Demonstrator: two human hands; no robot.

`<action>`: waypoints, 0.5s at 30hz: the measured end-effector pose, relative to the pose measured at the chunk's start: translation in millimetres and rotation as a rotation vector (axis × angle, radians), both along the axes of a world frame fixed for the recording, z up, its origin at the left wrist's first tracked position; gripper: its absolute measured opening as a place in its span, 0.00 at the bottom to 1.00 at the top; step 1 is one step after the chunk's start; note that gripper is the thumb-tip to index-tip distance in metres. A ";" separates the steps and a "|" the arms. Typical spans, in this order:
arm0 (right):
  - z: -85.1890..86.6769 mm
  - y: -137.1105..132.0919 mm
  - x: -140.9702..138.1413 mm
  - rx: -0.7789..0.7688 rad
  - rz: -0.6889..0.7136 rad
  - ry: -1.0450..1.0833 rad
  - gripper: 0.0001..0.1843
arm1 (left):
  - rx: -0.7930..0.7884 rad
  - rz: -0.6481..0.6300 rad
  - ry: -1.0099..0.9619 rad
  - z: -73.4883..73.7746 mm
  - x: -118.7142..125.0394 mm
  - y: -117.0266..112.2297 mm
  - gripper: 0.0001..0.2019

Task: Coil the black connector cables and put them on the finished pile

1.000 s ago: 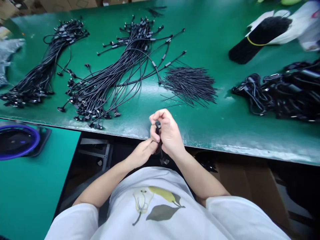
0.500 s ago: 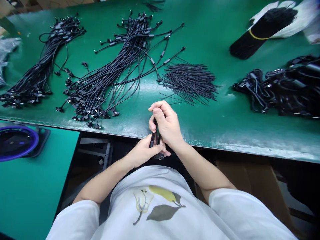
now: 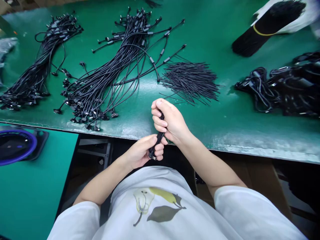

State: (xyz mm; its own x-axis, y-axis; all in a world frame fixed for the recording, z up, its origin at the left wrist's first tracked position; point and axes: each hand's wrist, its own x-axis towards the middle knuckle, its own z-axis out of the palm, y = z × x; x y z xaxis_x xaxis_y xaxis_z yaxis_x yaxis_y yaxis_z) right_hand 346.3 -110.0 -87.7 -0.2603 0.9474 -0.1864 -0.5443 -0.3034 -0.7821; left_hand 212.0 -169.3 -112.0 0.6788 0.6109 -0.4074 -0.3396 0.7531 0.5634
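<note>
A folded black cable (image 3: 160,137) is held between my two hands at the table's front edge. My left hand (image 3: 145,150) is closed around its lower part, where a metal-tipped plug sticks out. Higher up, my right hand (image 3: 168,120) grips the other end with curled fingers, hiding much of it. Just beyond my hands lies a loose pile of short black ties (image 3: 190,81). A spread bundle of black cables (image 3: 110,73) with plugs at both ends is left of that pile.
Another cable bundle (image 3: 40,66) lies at the far left. On the right are a heap of coiled cables (image 3: 282,86) and a thick bunch of black ties (image 3: 262,31) in a yellow band. A purple-rimmed round device (image 3: 17,146) sits on the lower green surface (image 3: 37,193).
My right hand has closed more tightly around the upper part of the cable. My left fingers have wrapped around the lower part, and the folded strands now lie closer together.
</note>
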 end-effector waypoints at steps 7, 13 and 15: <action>2.0 -3.1 17.8 0.232 -0.022 -0.354 0.13 | -0.018 -0.033 0.090 -1.2 -2.4 0.0 0.19; 0.4 -22.3 46.9 1.208 0.309 -1.079 0.15 | 0.201 -0.066 0.339 5.3 -22.6 8.2 0.22; -6.9 -31.4 48.9 1.366 0.359 -1.239 0.14 | 0.349 -0.220 0.451 9.5 -26.2 9.0 0.21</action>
